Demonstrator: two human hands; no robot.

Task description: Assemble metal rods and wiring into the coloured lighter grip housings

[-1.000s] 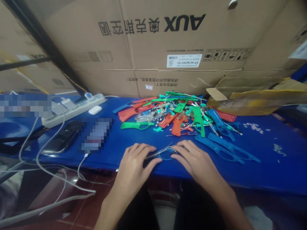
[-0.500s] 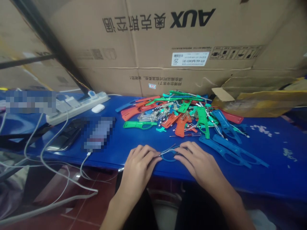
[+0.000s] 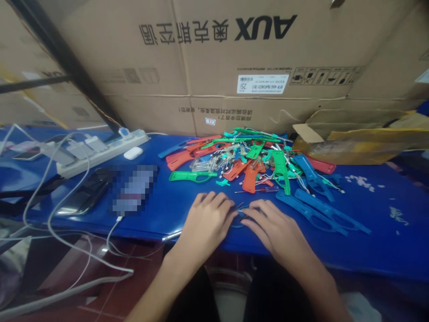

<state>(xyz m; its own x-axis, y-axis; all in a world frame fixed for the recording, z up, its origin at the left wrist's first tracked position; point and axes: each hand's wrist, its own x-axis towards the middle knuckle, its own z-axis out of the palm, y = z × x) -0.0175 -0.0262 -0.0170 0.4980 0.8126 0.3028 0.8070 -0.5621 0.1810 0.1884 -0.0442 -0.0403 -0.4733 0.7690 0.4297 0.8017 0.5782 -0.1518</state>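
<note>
My left hand (image 3: 206,221) and my right hand (image 3: 273,226) lie close together near the front edge of the blue table (image 3: 174,205). Between their fingertips sits a small blue plastic part with thin wires (image 3: 239,213), mostly hidden under the fingers. Both hands press on it with fingers curled down over it. Behind the hands lies a heap of red, green and blue plastic shell pieces (image 3: 251,158) tangled with white wires.
Two long blue shells (image 3: 318,208) lie right of my right hand. A small screwdriver (image 3: 259,190) rests just behind the hands. At left are a power strip (image 3: 100,150), a white earbud case (image 3: 133,153), a black phone (image 3: 85,192) and cables. Cardboard boxes (image 3: 234,67) wall the back.
My left hand has slid right and forward, closing the gap to my right hand, so the blue part and its wires are now more covered.
</note>
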